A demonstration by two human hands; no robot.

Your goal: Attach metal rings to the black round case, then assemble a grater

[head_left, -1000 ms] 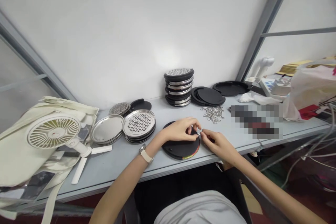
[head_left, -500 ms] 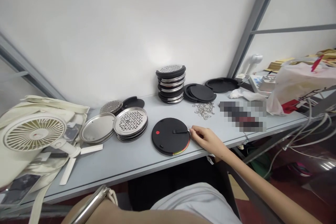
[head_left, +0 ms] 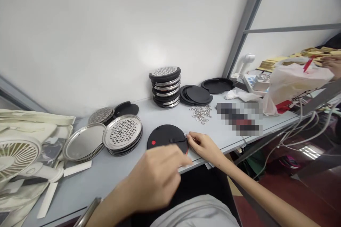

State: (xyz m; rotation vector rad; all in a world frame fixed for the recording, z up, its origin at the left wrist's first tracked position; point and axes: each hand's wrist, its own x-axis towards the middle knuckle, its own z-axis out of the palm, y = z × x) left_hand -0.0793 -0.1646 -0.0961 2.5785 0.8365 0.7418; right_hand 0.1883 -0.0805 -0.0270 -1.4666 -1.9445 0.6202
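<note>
A round black disc (head_left: pixel 162 134) with a red dot and a short black strap lies near the table's front edge. At its right edge my right hand (head_left: pixel 202 146) is closed in a pinch on a small metal hook (head_left: pixel 185 136), which touches the strap's end. My left hand (head_left: pixel 157 177), smeared by motion, is raised in front of the disc and hides its near part. Its fingers look bent, but whether they hold anything does not show. Behind the disc lies a pile of small metal hooks (head_left: pixel 201 112).
Stacked round grater plates (head_left: pixel 122 133) and plain metal discs (head_left: pixel 84 141) sit left. A tall stack of black and metal discs (head_left: pixel 166 87) stands at the wall, beside black round covers (head_left: pixel 198 95). A white fan (head_left: pixel 16 156) is far left, a plastic bag (head_left: pixel 295 81) right.
My left hand has come up into view from the lower left, over the disc's near side. My right hand still pinches at the strap's end. The whole view has shifted slightly.
</note>
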